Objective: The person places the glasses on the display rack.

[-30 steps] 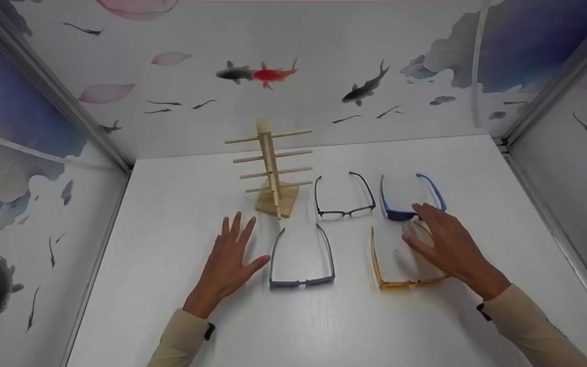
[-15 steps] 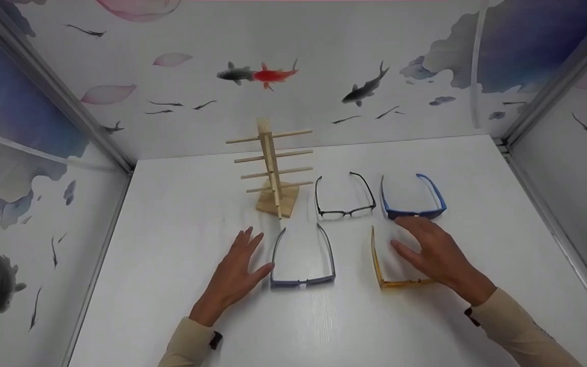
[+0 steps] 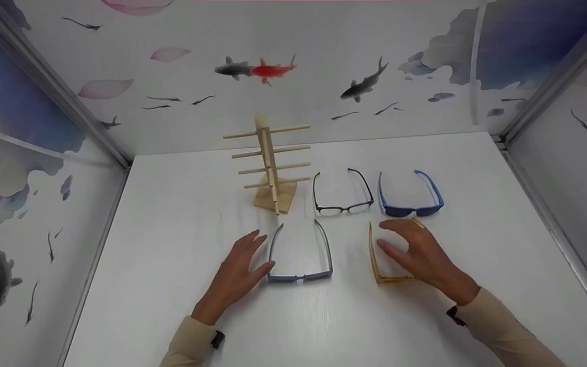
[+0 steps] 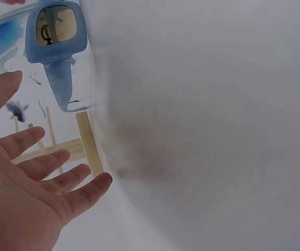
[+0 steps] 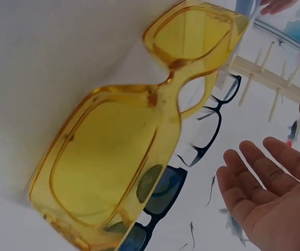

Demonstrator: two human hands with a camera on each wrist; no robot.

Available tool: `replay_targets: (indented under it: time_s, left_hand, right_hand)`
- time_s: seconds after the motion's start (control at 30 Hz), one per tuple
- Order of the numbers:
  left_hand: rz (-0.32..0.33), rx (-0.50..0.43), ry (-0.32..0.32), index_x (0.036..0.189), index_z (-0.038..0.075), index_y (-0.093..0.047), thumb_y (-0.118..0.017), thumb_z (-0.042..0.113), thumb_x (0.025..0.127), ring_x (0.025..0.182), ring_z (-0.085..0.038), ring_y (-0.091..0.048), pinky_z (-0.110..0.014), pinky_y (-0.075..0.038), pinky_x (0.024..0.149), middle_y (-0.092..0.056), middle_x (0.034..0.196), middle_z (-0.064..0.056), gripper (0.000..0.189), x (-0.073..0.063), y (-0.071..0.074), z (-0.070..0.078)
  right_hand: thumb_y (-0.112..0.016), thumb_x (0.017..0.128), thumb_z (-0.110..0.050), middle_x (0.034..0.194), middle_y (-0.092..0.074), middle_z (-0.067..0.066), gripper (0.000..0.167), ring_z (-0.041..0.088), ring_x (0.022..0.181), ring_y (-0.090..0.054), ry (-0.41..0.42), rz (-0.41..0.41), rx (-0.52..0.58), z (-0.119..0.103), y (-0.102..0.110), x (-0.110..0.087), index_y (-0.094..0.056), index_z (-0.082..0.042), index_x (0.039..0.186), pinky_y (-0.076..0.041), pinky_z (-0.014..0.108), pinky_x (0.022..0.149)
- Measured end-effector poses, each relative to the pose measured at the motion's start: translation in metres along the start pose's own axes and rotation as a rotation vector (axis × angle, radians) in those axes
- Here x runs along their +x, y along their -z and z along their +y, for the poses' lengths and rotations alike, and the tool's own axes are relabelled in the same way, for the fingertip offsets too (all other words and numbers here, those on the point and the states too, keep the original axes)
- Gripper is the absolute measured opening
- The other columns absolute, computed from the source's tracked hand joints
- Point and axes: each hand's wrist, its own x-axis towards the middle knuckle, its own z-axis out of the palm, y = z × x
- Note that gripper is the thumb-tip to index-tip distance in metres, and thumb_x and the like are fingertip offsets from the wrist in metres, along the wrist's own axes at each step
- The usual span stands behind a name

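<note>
My left hand [image 3: 237, 275], fingers loosely spread and holding nothing, is at the left side of the blue-grey glasses [image 3: 299, 278], its thumb tip right by their left temple. Those glasses stand at the top left of the left wrist view. Over the yellow glasses [image 3: 375, 260] hovers my right hand [image 3: 421, 252], relaxed and holding nothing, covering their right part in the head view. The right wrist view shows the yellow frame [image 5: 168, 110] large, with the fingers beyond it. Behind lie black-rimmed glasses [image 3: 344, 209] and blue sunglasses [image 3: 413, 210], temples unfolded.
A wooden rack [image 3: 268, 158] with several pairs of pegs stands at the back, left of the black-rimmed glasses, its pegs bare. White panels [image 3: 293, 30] printed with fish and petals enclose the white table [image 3: 303, 326] at the back and both sides.
My right hand has drawn back from the blue sunglasses, leftward and nearer, over the yellow glasses. My left hand has shifted slightly right and nearer, its fingers less spread. The glasses stay put.
</note>
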Motion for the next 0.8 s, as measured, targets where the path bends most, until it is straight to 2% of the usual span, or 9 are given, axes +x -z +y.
replay_targets:
  time_s: [0.27,0.47,0.57,0.7,0.8]
  left_hand:
    - [0.071,-0.04,-0.012,0.156,0.011,-0.06,-0.077,0.032,0.105,0.149,-0.033,-0.054,-0.057,-0.046,0.121,-0.059,0.157,-0.013,0.057,-0.002,0.0,-0.001]
    - [0.071,-0.063,-0.007,0.152,0.01,-0.063,-0.078,0.029,0.105,0.144,-0.033,-0.058,-0.058,-0.048,0.119,-0.063,0.152,-0.012,0.052,-0.002,-0.003,0.0]
    - [0.07,-0.108,0.015,0.15,0.01,-0.065,-0.079,0.028,0.105,0.136,-0.031,-0.063,-0.056,-0.053,0.113,-0.066,0.147,-0.012,0.051,-0.003,-0.005,0.002]
    - [0.074,-0.19,0.051,0.146,0.006,-0.067,-0.079,0.026,0.105,0.122,-0.028,-0.069,-0.05,-0.061,0.099,-0.072,0.137,-0.012,0.048,-0.005,-0.008,0.005]
    - [0.068,-0.232,0.067,0.144,0.004,-0.068,-0.079,0.025,0.105,0.117,-0.026,-0.069,-0.045,-0.063,0.093,-0.074,0.132,-0.011,0.046,-0.007,-0.01,0.009]
  right_hand:
    - [-0.083,0.101,-0.017,0.128,-0.078,0.014,0.035,0.035,0.111,-0.076,-0.016,-0.041,0.121,-0.017,-0.011,0.01,-0.075,0.001,0.131,-0.064,0.056,0.094]
    - [-0.079,0.104,-0.02,0.126,-0.077,0.016,0.033,0.031,0.107,-0.076,-0.071,-0.097,0.169,-0.025,-0.018,0.012,-0.075,-0.002,0.131,-0.064,0.055,0.092]
    - [-0.078,0.105,-0.02,0.124,-0.077,0.018,0.032,0.028,0.103,-0.077,-0.075,-0.106,0.186,-0.028,-0.022,0.013,-0.075,-0.001,0.131,-0.065,0.054,0.09]
    - [-0.078,0.105,-0.018,0.12,-0.077,0.019,0.032,0.026,0.098,-0.078,-0.057,-0.108,0.209,-0.032,-0.028,0.013,-0.075,0.002,0.13,-0.067,0.045,0.086]
    - [-0.077,0.106,-0.019,0.121,-0.077,0.018,0.033,0.022,0.098,-0.078,-0.081,-0.132,0.229,-0.034,-0.032,0.01,-0.074,0.002,0.132,-0.067,0.039,0.085]
